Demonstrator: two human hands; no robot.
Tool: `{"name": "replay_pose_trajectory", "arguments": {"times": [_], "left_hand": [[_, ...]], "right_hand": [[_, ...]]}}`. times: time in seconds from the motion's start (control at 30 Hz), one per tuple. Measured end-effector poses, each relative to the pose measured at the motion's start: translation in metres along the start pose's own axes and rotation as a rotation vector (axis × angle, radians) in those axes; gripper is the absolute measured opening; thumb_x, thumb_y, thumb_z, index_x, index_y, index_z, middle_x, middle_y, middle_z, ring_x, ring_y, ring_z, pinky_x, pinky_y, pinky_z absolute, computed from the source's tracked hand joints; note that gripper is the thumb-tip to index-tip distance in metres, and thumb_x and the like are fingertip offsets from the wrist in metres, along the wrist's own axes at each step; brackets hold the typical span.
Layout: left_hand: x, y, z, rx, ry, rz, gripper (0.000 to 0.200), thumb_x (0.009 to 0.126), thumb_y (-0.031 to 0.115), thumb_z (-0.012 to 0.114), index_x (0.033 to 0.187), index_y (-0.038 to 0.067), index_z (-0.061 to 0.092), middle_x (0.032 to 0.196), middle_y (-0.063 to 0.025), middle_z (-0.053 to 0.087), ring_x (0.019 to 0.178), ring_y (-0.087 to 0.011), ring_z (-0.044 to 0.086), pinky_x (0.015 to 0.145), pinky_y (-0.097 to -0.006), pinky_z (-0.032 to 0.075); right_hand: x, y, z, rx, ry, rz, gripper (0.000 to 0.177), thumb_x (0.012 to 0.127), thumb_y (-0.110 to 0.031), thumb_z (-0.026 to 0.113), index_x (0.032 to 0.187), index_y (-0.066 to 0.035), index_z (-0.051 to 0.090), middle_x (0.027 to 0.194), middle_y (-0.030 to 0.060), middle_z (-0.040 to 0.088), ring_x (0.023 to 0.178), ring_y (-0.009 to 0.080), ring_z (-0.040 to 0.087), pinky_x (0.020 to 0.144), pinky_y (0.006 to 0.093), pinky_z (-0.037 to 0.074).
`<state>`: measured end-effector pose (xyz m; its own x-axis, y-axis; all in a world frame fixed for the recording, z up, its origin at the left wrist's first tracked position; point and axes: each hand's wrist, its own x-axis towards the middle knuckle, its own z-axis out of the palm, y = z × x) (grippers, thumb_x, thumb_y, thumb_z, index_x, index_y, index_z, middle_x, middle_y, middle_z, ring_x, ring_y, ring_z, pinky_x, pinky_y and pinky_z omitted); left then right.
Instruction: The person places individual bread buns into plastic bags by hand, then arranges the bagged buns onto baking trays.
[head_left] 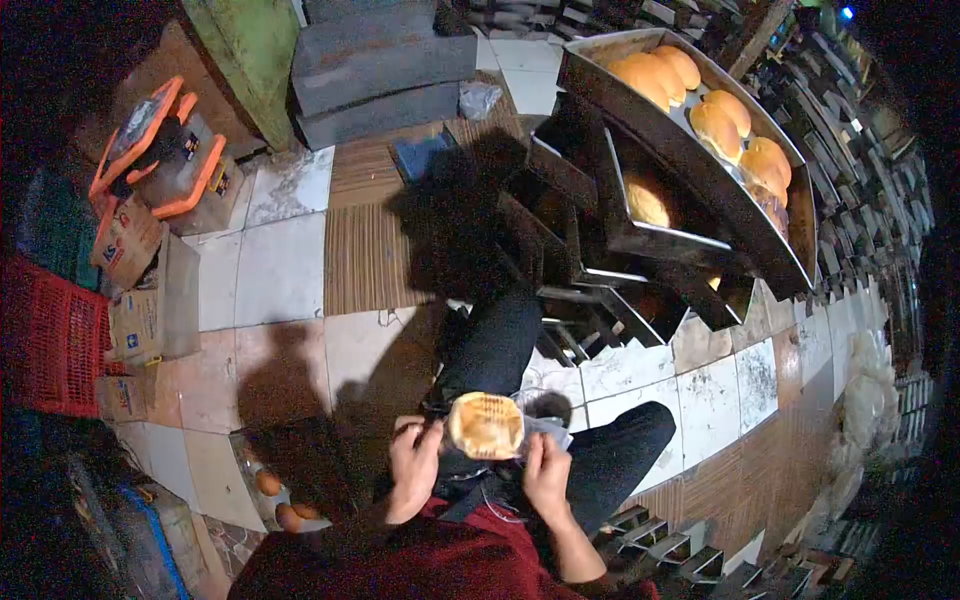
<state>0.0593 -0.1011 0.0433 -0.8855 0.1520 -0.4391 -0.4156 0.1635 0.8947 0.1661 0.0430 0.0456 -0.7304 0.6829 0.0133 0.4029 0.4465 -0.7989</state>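
Observation:
A flat golden bun (486,426) sits in a clear plastic bag with dark print, held up above my lap between both hands. My left hand (414,468) is closed at the left side of the bag, its thumb and fingertips pinched together close to the bun. On the other side, my right hand (547,474) pinches the loose, crumpled end of the plastic bag (543,434). Stacked metal trays stand ahead to the right; the top tray (640,117) carries several browned buns (716,132).
Grey stacked crates (385,75) stand at the back. A red plastic basket (58,335), cardboard boxes (133,322) and an orange-edged container (190,180) line the left. Several round buns (288,516) lie low at left. Clear plastic bags (866,400) are piled at right.

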Motion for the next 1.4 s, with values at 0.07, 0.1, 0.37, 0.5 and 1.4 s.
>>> {"name": "replay_pose_trajectory", "arguments": {"times": [0.07, 0.1, 0.37, 0.5, 1.4], "left_hand": [[-0.012, -0.021, -0.016, 0.123, -0.011, 0.028, 0.024, 0.081, 0.018, 0.062, 0.068, -0.001, 0.054, 0.071, -0.0035, 0.049, 0.066, -0.0104, 0.048, 0.054, -0.0260, 0.038], [-0.014, -0.026, -0.019, 0.236, -0.016, 0.070, 0.027, 0.081, 0.018, 0.062, 0.063, -0.001, 0.054, 0.070, -0.0042, 0.049, 0.066, -0.0116, 0.049, 0.055, -0.0260, 0.037], [-0.036, 0.069, 0.011, -0.283, -0.164, -0.249, 0.020, 0.085, 0.020, 0.056, 0.079, 0.002, 0.065, 0.079, -0.0011, 0.055, 0.070, -0.0105, 0.049, 0.067, -0.0243, 0.037], [-0.019, 0.063, 0.002, -0.160, -0.213, 0.130, 0.025, 0.085, 0.020, 0.055, 0.103, 0.004, 0.059, 0.092, -0.0058, 0.057, 0.093, -0.0163, 0.051, 0.081, -0.0285, 0.038], [0.003, 0.012, 0.074, 0.153, -0.613, 0.355, 0.022, 0.085, 0.017, 0.057, 0.099, 0.001, 0.056, 0.088, -0.0047, 0.060, 0.080, -0.0107, 0.054, 0.073, -0.0245, 0.043]], "right_hand": [[-0.022, 0.011, 0.008, 0.067, -0.093, 0.038, 0.021, 0.087, -0.010, 0.048, 0.070, 0.003, 0.046, 0.056, 0.0179, 0.047, 0.048, 0.0273, 0.045, 0.047, 0.0347, 0.036], [-0.025, 0.007, 0.008, 0.073, -0.144, 0.051, 0.022, 0.087, -0.011, 0.048, 0.070, 0.003, 0.047, 0.057, 0.0177, 0.047, 0.049, 0.0274, 0.046, 0.049, 0.0353, 0.037], [0.031, -0.042, -0.001, -0.402, -0.349, -0.206, 0.069, 0.065, -0.023, 0.075, 0.121, -0.007, 0.038, 0.110, 0.0195, 0.048, 0.109, 0.0311, 0.043, 0.095, 0.0415, 0.032], [0.105, -0.064, -0.079, 0.086, -0.068, -0.213, 0.080, 0.063, -0.026, 0.077, 0.122, -0.001, 0.030, 0.109, 0.0153, 0.045, 0.104, 0.0278, 0.047, 0.083, 0.0379, 0.044], [0.000, 0.078, 0.011, -0.765, -0.211, -0.446, 0.039, 0.078, -0.017, 0.046, 0.115, -0.008, 0.054, 0.136, 0.0133, 0.031, 0.129, 0.0355, 0.020, 0.103, 0.0534, 0.018]]}}
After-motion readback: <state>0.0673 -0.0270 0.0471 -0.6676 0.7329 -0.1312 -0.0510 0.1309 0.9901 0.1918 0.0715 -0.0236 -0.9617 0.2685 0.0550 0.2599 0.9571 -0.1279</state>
